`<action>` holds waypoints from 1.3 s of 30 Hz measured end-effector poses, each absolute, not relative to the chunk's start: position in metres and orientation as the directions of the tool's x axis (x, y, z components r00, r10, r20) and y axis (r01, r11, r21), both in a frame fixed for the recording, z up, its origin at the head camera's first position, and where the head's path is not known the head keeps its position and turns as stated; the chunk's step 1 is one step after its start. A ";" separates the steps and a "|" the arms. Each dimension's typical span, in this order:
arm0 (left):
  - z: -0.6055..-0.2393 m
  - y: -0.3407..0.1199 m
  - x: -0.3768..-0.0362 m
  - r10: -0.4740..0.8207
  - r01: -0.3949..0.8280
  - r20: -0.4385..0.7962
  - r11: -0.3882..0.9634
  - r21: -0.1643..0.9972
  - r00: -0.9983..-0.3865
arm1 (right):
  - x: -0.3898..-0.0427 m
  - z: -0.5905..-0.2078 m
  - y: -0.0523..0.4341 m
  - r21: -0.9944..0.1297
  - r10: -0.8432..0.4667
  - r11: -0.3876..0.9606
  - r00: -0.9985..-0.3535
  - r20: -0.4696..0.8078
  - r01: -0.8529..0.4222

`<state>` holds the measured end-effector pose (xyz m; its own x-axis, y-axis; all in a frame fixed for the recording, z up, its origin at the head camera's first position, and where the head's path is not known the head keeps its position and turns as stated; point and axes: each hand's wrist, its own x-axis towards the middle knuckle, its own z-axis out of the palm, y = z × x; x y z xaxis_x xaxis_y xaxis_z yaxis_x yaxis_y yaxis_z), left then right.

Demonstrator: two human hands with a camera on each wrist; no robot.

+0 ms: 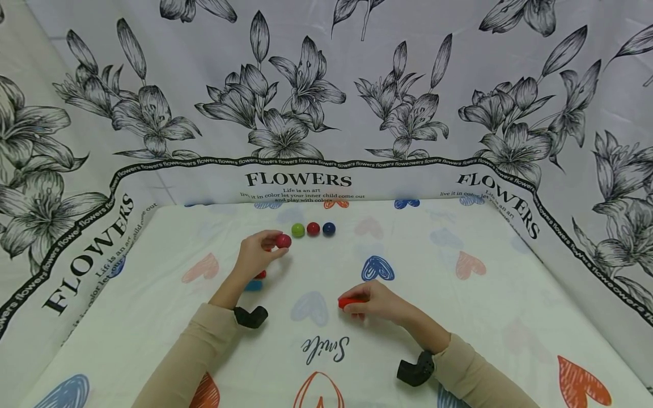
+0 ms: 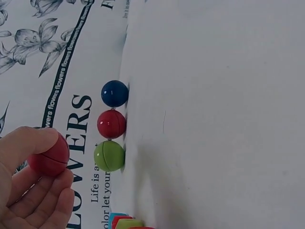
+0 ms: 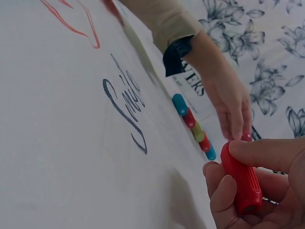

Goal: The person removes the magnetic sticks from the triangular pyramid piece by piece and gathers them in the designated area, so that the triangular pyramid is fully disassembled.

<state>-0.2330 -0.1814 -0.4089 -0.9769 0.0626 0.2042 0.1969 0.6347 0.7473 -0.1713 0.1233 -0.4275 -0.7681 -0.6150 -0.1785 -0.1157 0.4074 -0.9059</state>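
While your left hand pinches a dark red ball between thumb and fingertips, it holds it just above the tablecloth, at the left end of a row of three balls: green ball, red ball, blue ball. That row runs left to right near the table's far edge. Beneath your left wrist lies a line of small coloured cylinders, touching end to end. Nearer you, your right hand curls its thumb and fingers around a red ribbed cylinder, with the cylinder's long axis lying roughly level and one end pointing left.
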 end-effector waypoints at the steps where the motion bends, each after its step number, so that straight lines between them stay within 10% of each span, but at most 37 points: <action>1: -0.409 -0.182 -0.234 0.060 0.188 0.195 0.636 0.748 -0.979 | -0.171 -0.427 0.123 -0.906 -0.615 0.408 -0.768 -0.179 -0.115; 39: -0.414 -0.192 -0.293 0.027 0.067 0.069 0.715 0.696 -0.997 | -0.170 -0.425 0.118 -0.909 -0.613 0.409 -0.760 -0.215 -0.073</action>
<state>-0.2930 -0.1923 -0.4141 -0.9973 0.0267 0.0686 0.0670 0.7153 0.6956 -0.1702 0.1180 -0.4247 -0.7602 -0.6130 -0.2153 -0.0725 0.4094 -0.9095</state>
